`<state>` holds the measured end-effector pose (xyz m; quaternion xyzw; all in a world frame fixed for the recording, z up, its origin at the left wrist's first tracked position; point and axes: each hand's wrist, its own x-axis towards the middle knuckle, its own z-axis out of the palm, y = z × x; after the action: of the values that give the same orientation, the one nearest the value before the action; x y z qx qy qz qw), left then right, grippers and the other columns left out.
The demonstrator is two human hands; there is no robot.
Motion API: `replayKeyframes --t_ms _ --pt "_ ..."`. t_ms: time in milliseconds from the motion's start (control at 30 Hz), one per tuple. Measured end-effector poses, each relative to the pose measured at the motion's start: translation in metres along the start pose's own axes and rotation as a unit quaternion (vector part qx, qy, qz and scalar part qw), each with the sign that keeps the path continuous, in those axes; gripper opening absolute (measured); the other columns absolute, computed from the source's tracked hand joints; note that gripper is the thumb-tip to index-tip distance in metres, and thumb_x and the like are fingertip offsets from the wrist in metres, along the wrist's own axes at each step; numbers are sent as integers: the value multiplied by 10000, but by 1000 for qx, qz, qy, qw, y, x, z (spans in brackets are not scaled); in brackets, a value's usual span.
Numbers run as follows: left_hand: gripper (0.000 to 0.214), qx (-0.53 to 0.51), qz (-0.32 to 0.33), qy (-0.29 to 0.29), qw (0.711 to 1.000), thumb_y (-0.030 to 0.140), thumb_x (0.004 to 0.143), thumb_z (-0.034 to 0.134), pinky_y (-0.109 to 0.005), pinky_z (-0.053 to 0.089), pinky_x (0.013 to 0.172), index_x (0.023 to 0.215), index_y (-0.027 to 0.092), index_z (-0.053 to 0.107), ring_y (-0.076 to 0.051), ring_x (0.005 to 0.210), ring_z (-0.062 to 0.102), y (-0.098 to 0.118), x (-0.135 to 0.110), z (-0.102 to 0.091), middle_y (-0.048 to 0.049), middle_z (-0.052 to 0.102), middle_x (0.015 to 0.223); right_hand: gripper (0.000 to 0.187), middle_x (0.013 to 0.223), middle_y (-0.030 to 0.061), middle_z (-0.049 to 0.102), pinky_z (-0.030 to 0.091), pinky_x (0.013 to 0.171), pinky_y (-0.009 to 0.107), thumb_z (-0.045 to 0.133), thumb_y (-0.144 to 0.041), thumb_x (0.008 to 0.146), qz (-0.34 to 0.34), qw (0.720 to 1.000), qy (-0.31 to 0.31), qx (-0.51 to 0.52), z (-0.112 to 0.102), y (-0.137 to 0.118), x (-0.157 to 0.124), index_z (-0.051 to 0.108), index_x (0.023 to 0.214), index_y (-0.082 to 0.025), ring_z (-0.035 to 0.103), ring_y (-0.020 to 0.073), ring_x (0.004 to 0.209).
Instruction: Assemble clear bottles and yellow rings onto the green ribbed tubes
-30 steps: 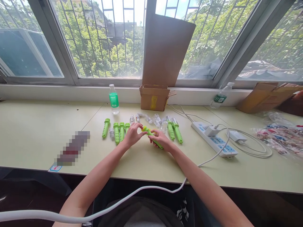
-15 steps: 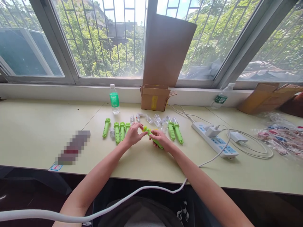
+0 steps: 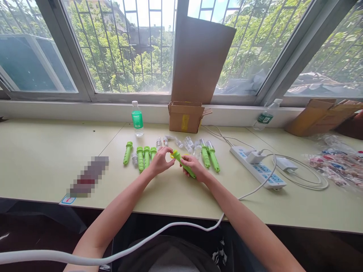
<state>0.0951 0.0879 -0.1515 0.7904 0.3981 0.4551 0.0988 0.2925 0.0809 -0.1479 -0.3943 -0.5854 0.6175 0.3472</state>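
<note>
My right hand (image 3: 193, 166) is closed around a green flashlight-shaped handle (image 3: 184, 165), which lies tilted with its wider end up and to the left. My left hand (image 3: 161, 160) pinches a thin yellow ring (image 3: 171, 155) at that wider end; whether it encircles the end or sits beside it, I cannot tell. Left of my hands lie several similar green handles, one of them a little apart (image 3: 127, 153). On the right are two more green handles with clear tops (image 3: 213, 156). Several clear plastic pieces (image 3: 188, 144) are scattered behind my hands.
A water bottle (image 3: 137, 119) and a small cardboard box (image 3: 185, 118) stand at the back. To the right are a power strip (image 3: 259, 169) with white cables, plastic bags (image 3: 340, 162) and another bottle (image 3: 266, 116). A thick white cable (image 3: 159, 231) crosses in front of me.
The green handle's wider end now shows more plainly, with the yellow ring lower and to its left by my left fingertips. Both hands have stayed nearly in place.
</note>
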Motion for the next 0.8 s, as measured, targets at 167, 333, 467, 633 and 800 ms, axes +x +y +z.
replayKeyframes --t_ms 167,333,467,633,800 --pt "199 -2 -1 6 1000 233 729 661 -380 487 845 886 192 544 -205 966 569 0 0 0 -50 633 981 346 737 -10 555 366 338 211 642 -487 719 -8 1000 0 10 0 1 -1 550 847 -179 509 85 433" --pt "238 -3 -6 18 1000 263 753 663 -375 490 827 951 191 553 -201 944 575 -4 -1 3 -47 638 951 343 755 2 565 371 333 210 651 -484 716 -11 1000 14 21 1 1 -1 554 840 -178 517 90 452" --pt "232 -5 -11 21 1000 286 763 675 -373 495 809 942 194 560 -200 935 582 -8 0 5 -46 643 941 343 696 -3 549 370 330 209 648 -494 722 -8 1000 5 21 0 0 -1 550 789 -173 513 93 447" --pt "197 -1 3 31 1000 264 745 699 -378 493 811 865 191 562 -207 930 585 -7 0 4 -43 652 948 344 693 0 562 389 342 220 651 -493 724 -4 1000 -6 13 -1 1 -1 560 799 -170 520 98 448" --pt "182 19 23 40 999 240 751 695 -380 481 835 855 191 554 -202 921 586 -4 0 2 -34 658 943 380 706 -3 571 399 358 221 660 -490 716 -11 1000 12 -2 1 -1 -2 575 914 -176 523 96 442"
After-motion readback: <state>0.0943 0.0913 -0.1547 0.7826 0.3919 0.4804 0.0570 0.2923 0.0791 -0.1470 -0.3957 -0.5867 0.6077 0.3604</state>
